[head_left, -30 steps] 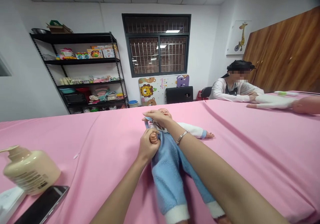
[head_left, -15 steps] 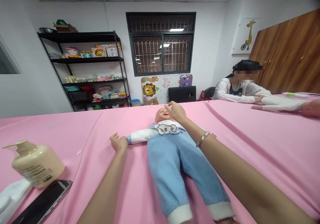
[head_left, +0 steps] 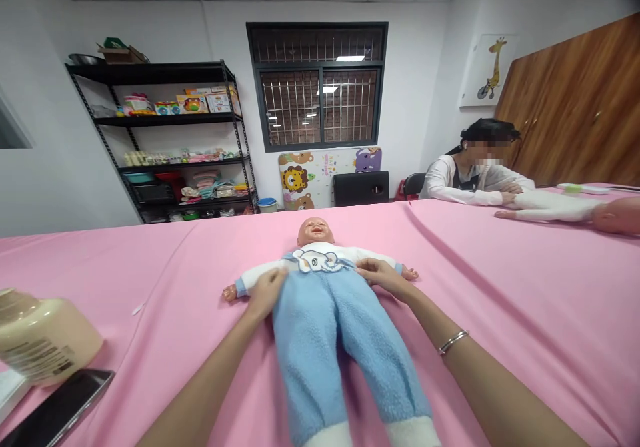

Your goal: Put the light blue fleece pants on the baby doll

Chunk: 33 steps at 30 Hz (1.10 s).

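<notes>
A baby doll (head_left: 320,280) in blue fleece overalls with white sleeves lies on its back on the pink tablecloth (head_left: 500,287), head away from me and arms spread. My left hand (head_left: 265,290) rests on the doll's side by its arm, fingers laid flat. Against the doll's other side, near the armpit, lies my right hand (head_left: 383,277), its fingers stretched along the body. A silver bangle (head_left: 453,342) circles my right wrist.
A cream pump bottle (head_left: 43,344) and a dark phone (head_left: 55,410) sit at the near left. Another person (head_left: 473,174) sits at the far right with a second doll (head_left: 565,208). A black shelf rack (head_left: 165,140) stands against the back wall.
Both hands have come down onto the doll's sides; the right left the head, the left let go of the doll's hand. The doll's arms now lie spread.
</notes>
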{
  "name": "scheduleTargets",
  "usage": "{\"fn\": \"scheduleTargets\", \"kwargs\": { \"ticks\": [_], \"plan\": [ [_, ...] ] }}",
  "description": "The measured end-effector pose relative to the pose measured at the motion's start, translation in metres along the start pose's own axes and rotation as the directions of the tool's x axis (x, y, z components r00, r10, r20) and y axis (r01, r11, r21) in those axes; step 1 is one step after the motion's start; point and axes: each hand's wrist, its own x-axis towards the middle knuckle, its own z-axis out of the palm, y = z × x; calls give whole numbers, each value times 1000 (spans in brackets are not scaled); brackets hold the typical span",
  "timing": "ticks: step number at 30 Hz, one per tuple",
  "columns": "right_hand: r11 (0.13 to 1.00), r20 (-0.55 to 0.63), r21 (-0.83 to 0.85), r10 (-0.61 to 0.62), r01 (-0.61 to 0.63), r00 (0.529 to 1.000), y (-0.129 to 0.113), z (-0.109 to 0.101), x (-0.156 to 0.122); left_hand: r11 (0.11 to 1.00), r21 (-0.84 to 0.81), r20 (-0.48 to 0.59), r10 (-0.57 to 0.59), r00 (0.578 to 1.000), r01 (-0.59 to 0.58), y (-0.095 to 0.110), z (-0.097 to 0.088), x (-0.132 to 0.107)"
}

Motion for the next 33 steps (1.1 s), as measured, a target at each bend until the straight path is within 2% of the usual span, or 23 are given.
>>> {"fn": "scheduleTargets", "kwargs": {
  "ticks": [2,3,4,8,9,11,13,15,16,18,20,22,24,27,29,31,33],
  "plan": [
    [998,62,41,36,-38,997,-4,-5,-2,989,-137,-172,-87,981,63,-4,-5,3],
    [999,70,36,37,-40,997,-4,-6,-2,985,-158,-236,-112,965,75,-6,-7,4],
    [1000,62,12,27,-28,998,-4,-6,0,987,-140,-255,-112,960,78,-9,-8,5],
    [979,-48,-184,-101,90,994,5,1,6,994,101,-110,-21,994,33,-13,-2,1],
    [964,-84,-244,-130,106,988,7,3,7,991,133,-106,-15,994,29,-11,0,0],
    [939,-167,-330,-153,91,974,9,6,8,990,141,-199,9,980,20,1,2,-2],
    [939,-261,-342,-131,35,956,10,10,9,992,121,-322,73,944,-36,20,2,-4],
    [956,-325,-294,-96,-4,941,11,15,11,984,112,-340,169,925,-138,47,4,-7],
    [963,-339,-271,-88,-7,937,11,17,12,973,116,-284,227,932,-202,61,7,-8],
    [971,-340,-240,-92,9,936,11,21,13,925,171,-95,359,929,-340,89,19,-8],
    [979,-333,-201,-104,37,937,9,24,12,846,254,142,447,883,-469,111,37,-5],
    [987,-362,-149,-112,61,925,5,24,10,774,362,322,420,849,-520,125,57,4],
    [987,-440,-143,-127,70,889,-1,21,8,726,482,435,287,853,-490,132,72,15],
    [969,-585,-246,-163,19,795,-8,11,5,685,603,477,102,873,-409,137,84,28],
    [950,-656,-305,-161,-64,737,-10,3,5,672,636,467,58,882,-381,136,85,31],
    [929,-683,-341,-143,-140,716,-9,-4,5,660,655,455,45,890,-368,133,85,31],
    [909,-661,-386,-151,-161,735,-8,-7,5,648,677,427,41,903,-349,130,87,31]
  ]
}}
